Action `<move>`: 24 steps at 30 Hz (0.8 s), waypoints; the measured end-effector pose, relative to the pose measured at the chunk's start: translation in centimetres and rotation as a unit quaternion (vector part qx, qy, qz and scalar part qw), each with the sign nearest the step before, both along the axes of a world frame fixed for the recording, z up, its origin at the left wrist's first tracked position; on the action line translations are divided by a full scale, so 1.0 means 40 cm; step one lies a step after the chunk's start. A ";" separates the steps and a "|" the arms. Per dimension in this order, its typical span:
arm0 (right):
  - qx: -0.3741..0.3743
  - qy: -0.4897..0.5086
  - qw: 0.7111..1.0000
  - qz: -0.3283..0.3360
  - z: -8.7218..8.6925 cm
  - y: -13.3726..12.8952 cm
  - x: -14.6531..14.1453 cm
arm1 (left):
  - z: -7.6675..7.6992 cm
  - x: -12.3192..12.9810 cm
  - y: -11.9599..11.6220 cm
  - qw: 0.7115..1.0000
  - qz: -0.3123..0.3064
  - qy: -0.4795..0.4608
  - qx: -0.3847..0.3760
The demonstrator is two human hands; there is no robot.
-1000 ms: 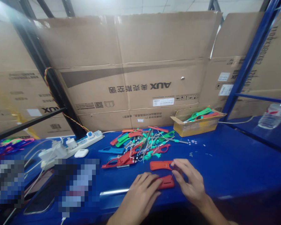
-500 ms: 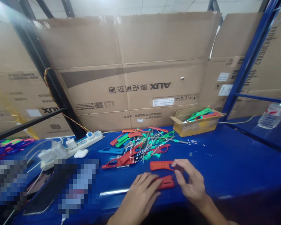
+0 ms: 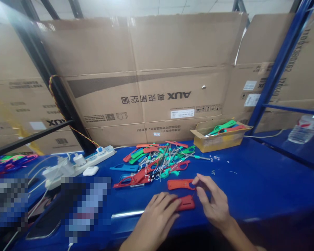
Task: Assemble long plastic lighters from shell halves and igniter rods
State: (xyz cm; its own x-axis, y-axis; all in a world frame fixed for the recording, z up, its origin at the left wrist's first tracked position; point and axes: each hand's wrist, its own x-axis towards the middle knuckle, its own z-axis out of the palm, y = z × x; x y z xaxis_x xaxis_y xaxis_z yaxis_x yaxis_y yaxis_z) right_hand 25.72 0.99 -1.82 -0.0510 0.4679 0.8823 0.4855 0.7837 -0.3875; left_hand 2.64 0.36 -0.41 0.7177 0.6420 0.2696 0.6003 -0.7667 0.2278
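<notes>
My left hand [image 3: 159, 212] lies over a red stick lighter [image 3: 187, 203] on the blue table, its fingers pressing the handle down. The lighter's silver tube [image 3: 127, 214] sticks out to the left, and the middle is hidden under the hand. At the handle's right end my right hand [image 3: 214, 200] holds thumb and index finger close together. A thin line like a wire [image 3: 194, 194] runs from the handle up to these fingertips. Just behind lies an orange-red half shell [image 3: 179, 184], its ring end partly covered by my right index finger.
A pile of lighter parts [image 3: 159, 160] in red, green and blue lies beyond my hands. Behind it to the right stands an open cardboard box [image 3: 211, 144] with lighters. At left are a power strip [image 3: 91, 158], a white case [image 3: 90, 170] and phones. Cardboard sheets [image 3: 146, 45] form the back.
My right hand's fingertips have risen slightly, up and away from the red handle, with the thin line between. My left hand and the lighter stay in place.
</notes>
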 end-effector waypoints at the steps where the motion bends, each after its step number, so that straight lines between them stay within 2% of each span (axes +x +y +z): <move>1: 0.008 -0.009 1.000 0.003 0.002 0.001 0.001 | 0.000 0.000 0.000 1.000 0.001 0.000 0.002; 10: 0.022 -0.007 0.999 -0.046 -0.001 0.002 -0.005 | 0.003 -0.002 -0.001 1.000 -0.008 -0.001 0.004; 17: 0.008 -0.010 1.000 -0.001 0.005 0.005 -0.003 | 0.014 -0.003 -0.001 1.000 -0.005 -0.004 -0.026; 21: 0.010 -0.009 1.000 -0.017 -0.003 0.006 -0.005 | 0.014 -0.002 -0.003 1.000 -0.001 -0.003 -0.022; 24: -0.028 0.027 0.999 -0.017 -0.018 0.005 -0.005 | 0.014 -0.001 -0.002 1.000 -0.003 0.000 -0.013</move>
State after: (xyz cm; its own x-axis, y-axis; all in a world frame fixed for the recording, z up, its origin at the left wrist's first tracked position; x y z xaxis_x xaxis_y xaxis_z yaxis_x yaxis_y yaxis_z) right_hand 25.51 1.17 -2.53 0.0117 0.5164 0.8563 0.4882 0.7444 -0.4556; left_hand 2.59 0.29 0.15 0.7215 0.6442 0.2537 0.5954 -0.7643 0.2476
